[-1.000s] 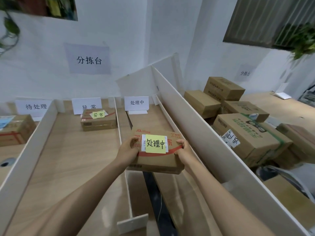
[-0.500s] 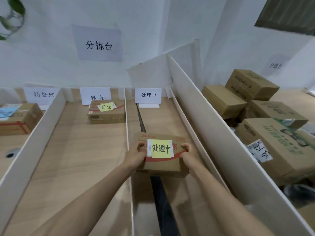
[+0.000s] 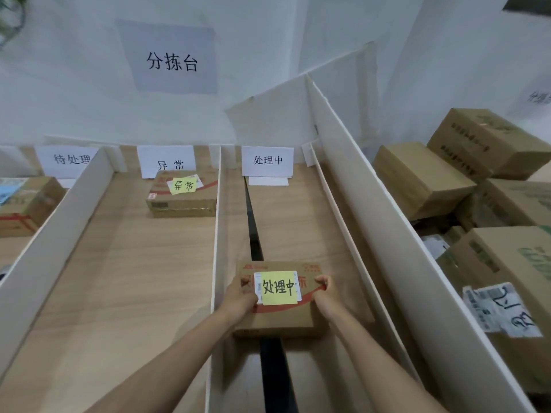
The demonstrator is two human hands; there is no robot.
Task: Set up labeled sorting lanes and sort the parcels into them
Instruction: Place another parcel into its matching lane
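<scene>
A flat brown parcel point(image 3: 280, 315) with a yellow note reading 处理中 sits low in the right lane, over the dark gap in the table. My left hand point(image 3: 240, 298) grips its left edge and my right hand point(image 3: 323, 295) grips its right edge. At the far end of this lane stands a white sign 处理中 point(image 3: 267, 160). The middle lane has a sign 异常 point(image 3: 167, 162) and a parcel with a yellow 异常 note point(image 3: 182, 195). The left lane has a sign 待处理 point(image 3: 70, 159) and a taped parcel point(image 3: 26, 204).
White foam-board dividers point(image 3: 215, 234) separate the lanes; a tall board point(image 3: 387, 234) walls off the right side. Behind it lie several stacked cardboard boxes point(image 3: 423, 180). A wall sign 分拣台 point(image 3: 173, 62) hangs above.
The parcel in my two hands has gone down and forward into the right lane, closer to the table surface. My view has tilted downward.
</scene>
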